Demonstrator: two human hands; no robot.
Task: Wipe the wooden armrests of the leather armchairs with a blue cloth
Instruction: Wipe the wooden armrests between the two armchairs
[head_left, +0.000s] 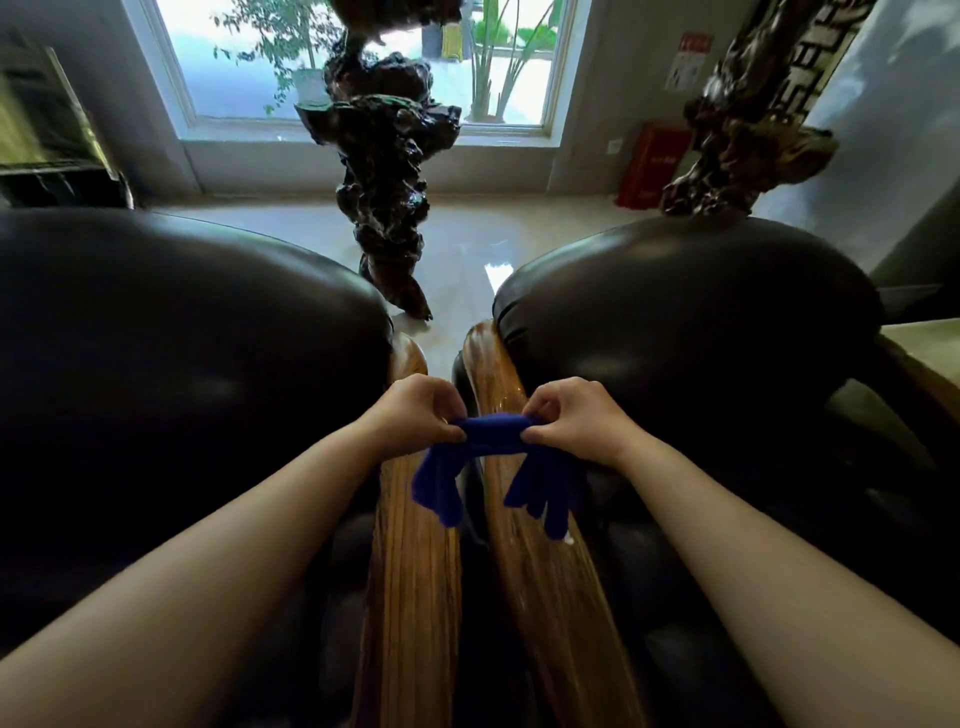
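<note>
Two dark leather armchairs stand side by side, the left armchair (182, 338) and the right armchair (685, 322). Between them run two glossy wooden armrests, the left armrest (415, 582) and the right armrest (550, 597). I hold a blue cloth (493, 434) stretched between both hands just above the armrests, its two ends hanging down. My left hand (415, 413) pinches its left end and my right hand (576, 415) pinches its right end.
Beyond the chairs a dark gnarled wood sculpture (389, 171) stands on the shiny tile floor (467, 244) before a window (363, 62). A second carved piece (753, 130) rises at the right, next to a red box (654, 161). A cabinet (47, 135) is at the far left.
</note>
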